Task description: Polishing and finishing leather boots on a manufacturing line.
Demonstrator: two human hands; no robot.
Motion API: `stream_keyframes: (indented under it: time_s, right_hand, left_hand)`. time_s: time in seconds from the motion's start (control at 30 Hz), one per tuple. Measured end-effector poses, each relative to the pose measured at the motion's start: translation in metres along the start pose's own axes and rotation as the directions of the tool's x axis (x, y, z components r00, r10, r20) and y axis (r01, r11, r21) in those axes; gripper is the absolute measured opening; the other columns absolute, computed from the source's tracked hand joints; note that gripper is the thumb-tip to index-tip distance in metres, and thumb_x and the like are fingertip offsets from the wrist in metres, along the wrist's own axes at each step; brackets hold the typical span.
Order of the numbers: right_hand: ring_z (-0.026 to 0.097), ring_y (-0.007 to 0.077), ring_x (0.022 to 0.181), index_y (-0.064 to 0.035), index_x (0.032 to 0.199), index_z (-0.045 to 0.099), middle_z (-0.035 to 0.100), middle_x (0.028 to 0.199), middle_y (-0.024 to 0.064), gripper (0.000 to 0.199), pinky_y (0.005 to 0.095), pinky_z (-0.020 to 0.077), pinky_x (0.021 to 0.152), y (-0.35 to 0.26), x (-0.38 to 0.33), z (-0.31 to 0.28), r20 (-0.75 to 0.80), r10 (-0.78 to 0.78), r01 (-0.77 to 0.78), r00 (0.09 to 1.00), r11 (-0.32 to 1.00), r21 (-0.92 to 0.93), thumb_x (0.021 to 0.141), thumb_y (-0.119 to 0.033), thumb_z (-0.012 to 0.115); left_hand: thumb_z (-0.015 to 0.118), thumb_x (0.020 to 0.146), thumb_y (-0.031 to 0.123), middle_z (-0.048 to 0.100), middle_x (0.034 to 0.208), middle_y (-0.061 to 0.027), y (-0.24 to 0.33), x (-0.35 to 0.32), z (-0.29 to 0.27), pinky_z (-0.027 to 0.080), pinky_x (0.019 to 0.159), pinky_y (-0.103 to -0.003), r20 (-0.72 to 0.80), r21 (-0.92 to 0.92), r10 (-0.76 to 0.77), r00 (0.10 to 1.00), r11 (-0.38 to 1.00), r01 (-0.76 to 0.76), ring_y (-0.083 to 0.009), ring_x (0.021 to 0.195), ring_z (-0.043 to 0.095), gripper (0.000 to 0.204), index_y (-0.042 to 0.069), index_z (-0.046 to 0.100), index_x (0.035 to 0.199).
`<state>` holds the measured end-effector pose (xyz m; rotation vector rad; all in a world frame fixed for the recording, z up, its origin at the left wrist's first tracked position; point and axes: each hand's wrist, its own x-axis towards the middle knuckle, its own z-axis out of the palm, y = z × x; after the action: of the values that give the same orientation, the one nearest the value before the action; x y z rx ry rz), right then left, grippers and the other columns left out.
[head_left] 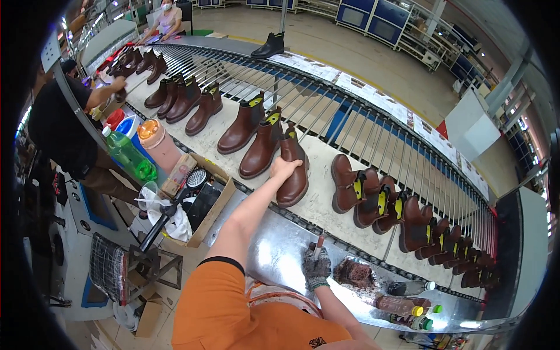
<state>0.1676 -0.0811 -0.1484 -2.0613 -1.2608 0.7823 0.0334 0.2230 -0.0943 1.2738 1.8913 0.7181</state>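
Observation:
My bare left hand (284, 170) is closed round the side of a brown leather ankle boot (293, 189) standing on the white conveyor belt (319, 175). Two more brown boots (262, 146) stand just left of it, with yellow-green linings showing at their openings. My right hand (316, 267), in a dark grey knit glove, is closed on a short slim stick (319, 245) with a reddish-brown upper end. It is over the shiny metal ledge, beside a crumpled dark brown cloth (353, 273). What the stick's lower end looks like is hidden by the glove.
Rows of brown boots (417, 227) continue right and left along the belt. Bottles (402, 306) lie at the ledge's right end. Left are a cardboard box (219, 213) with a brush, a green bottle (129, 154) and a pink container (160, 146). A co-worker in black (58, 122) handles boots farther left.

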Motion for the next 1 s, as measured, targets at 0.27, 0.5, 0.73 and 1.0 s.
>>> stream_keyframes:
  time_s: [0.27, 0.5, 0.73, 1.0]
  right_hand:
    - [0.063, 0.0321, 0.086, -0.0079, 0.107, 0.061, 0.065, 0.096, 0.0162, 0.031, 0.0400, 0.0478, 0.075, -0.019, -0.006, -0.010, -0.017, -0.035, 0.036, 0.999, 0.999, 0.041, 0.083, -0.027, 0.055]
    - [0.064, 0.0299, 0.080, -0.0104, 0.106, 0.062, 0.066, 0.089, 0.0142, 0.030, 0.0405, 0.0483, 0.071, -0.020, -0.014, -0.009, -0.076, -0.017, 0.022, 0.997, 0.998, 0.063, 0.082, -0.027, 0.057]
    - [0.063, 0.0208, 0.062, -0.0108, 0.102, 0.062, 0.065, 0.075, 0.0083, 0.025, 0.0356, 0.0479, 0.057, -0.023, -0.008, -0.010, 0.032, 0.152, -0.156, 0.988, 0.974, 0.165, 0.084, -0.027, 0.056]
    - [0.065, 0.0253, 0.072, -0.0137, 0.118, 0.055, 0.065, 0.083, 0.0139, 0.036, 0.0372, 0.0487, 0.064, 0.010, 0.001, 0.002, 0.052, 0.026, -0.032, 0.998, 0.993, 0.118, 0.085, -0.028, 0.057]
  left_hand:
    - [0.076, 0.057, 0.040, 0.067, 0.097, -0.0167, -0.071, -0.139, -0.078, 0.048, 0.083, -0.038, 0.057, -0.093, 0.372, 0.927, 0.926, -0.366, -0.0302, 0.093, 0.064, 0.061, 0.007, 0.064, 0.106]
    - [0.079, 0.057, 0.039, 0.055, 0.102, -0.0187, -0.125, -0.230, -0.064, 0.046, 0.085, -0.040, 0.006, 0.077, 0.381, 0.924, 0.922, -0.381, -0.0343, 0.097, 0.056, 0.079, 0.005, 0.050, 0.122]
    - [0.071, 0.073, 0.043, 0.055, 0.110, -0.0221, -0.120, -0.234, -0.059, 0.043, 0.090, -0.040, 0.019, -0.135, 0.395, 0.919, 0.911, -0.389, -0.0342, 0.104, 0.055, 0.075, 0.001, 0.044, 0.128]
    - [0.047, 0.095, 0.037, 0.056, 0.120, -0.0125, -0.058, -0.162, -0.076, 0.039, 0.096, -0.031, 0.171, -0.631, 0.536, 0.826, 0.704, -0.326, -0.0189, 0.113, 0.050, 0.048, 0.005, 0.045, 0.131]
